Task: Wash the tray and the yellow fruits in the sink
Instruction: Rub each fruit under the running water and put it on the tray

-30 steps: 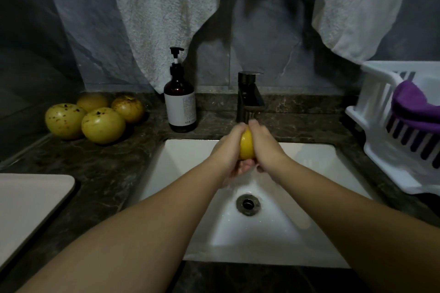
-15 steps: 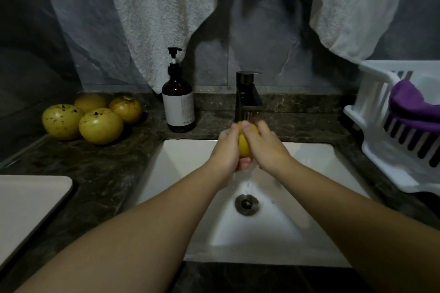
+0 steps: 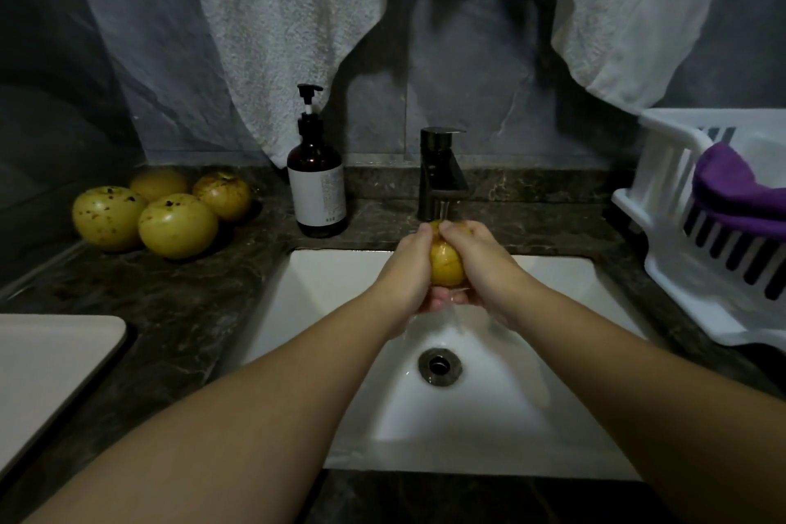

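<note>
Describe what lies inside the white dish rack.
A purple cloth drapes inside the white dish rack. The cloth and the frame edge hide the rest of the rack's inside.

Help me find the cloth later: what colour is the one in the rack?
Purple cloth, in the white rack; head view.

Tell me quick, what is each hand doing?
Left hand: holding the yellow fruit under the tap.
Right hand: holding the same fruit.
</note>
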